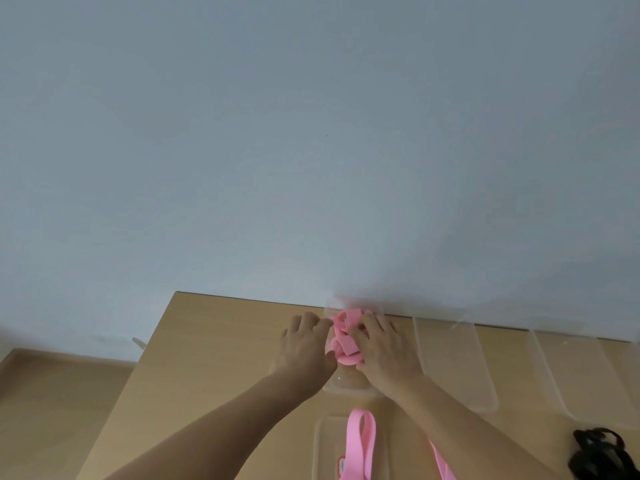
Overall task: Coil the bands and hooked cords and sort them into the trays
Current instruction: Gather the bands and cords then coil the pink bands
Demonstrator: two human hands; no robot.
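Note:
A bundle of coiled pink bands point(343, 336) lies in a clear plastic tray point(349, 386) at the table's far edge. My left hand point(304, 344) rests on the bundle's left side, fingers bent against it. From the right, my right hand point(381, 344) presses on the same bundle, fingertips tucked into the pink loops. Another pink band point(362, 441) lies looped over a second clear tray point(320, 445) near me, its tail running off the bottom edge. A dark tangle of black cords point(602, 455) sits at the lower right.
Two more clear trays point(453, 362) point(575, 375) lie side by side to the right on the wooden table point(207, 358). A pale blue wall rises directly behind the table. The table's left edge drops to a wooden floor.

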